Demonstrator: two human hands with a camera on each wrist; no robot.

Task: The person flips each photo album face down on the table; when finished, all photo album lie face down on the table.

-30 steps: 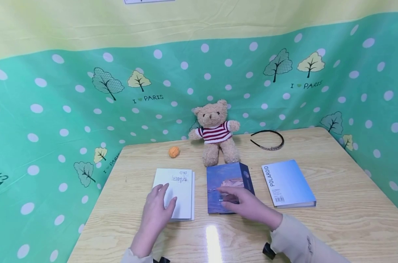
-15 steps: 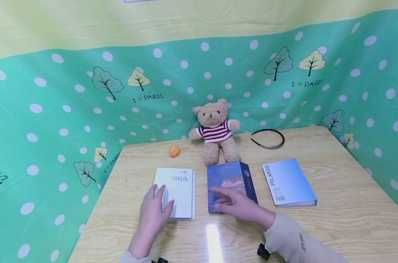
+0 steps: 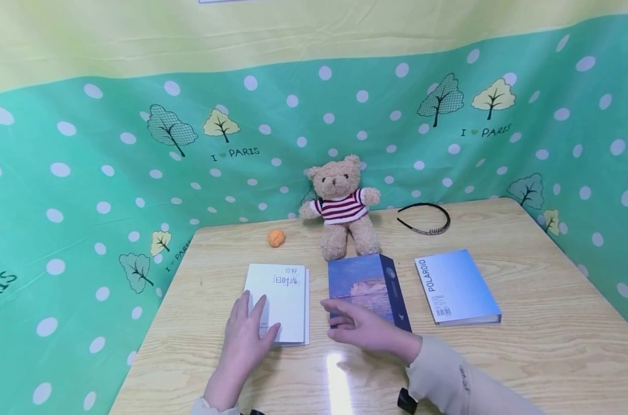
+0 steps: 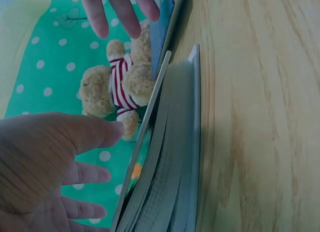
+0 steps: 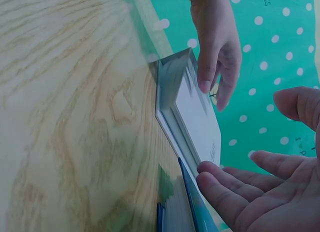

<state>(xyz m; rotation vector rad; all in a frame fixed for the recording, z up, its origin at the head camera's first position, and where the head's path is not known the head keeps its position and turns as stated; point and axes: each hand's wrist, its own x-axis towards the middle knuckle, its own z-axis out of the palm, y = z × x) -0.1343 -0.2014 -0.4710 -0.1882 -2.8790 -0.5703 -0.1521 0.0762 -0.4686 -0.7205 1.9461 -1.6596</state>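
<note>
The left hand (image 3: 248, 334) lies with straight, spread fingers on the near left corner of the white book (image 3: 282, 302); the left wrist view shows its cover (image 4: 145, 137) lifted a little off the page block, with the fingers beside it rather than curled round it, so the hand is released and grasps nothing. The right hand (image 3: 368, 329) has its fingers stretched out at the near left edge of the dark blue book (image 3: 368, 291); whether the fingertips (image 5: 220, 184) press on the cover or only hover beside it cannot be told, but nothing is pinched or clasped. As for progress, the handling of the books seems to be at its start: all three lie flat and closed, or nearly so, in a row across the middle of the wooden table (image 3: 526, 346), white on the left, dark blue in the middle, and a light blue POLAROID book (image 3: 456, 285) on the right, apart from both hands. Farther back sit a teddy bear (image 3: 341, 207), a small orange ball (image 3: 276, 237) to its left and a black headband (image 3: 424, 219) to its right.
</note>
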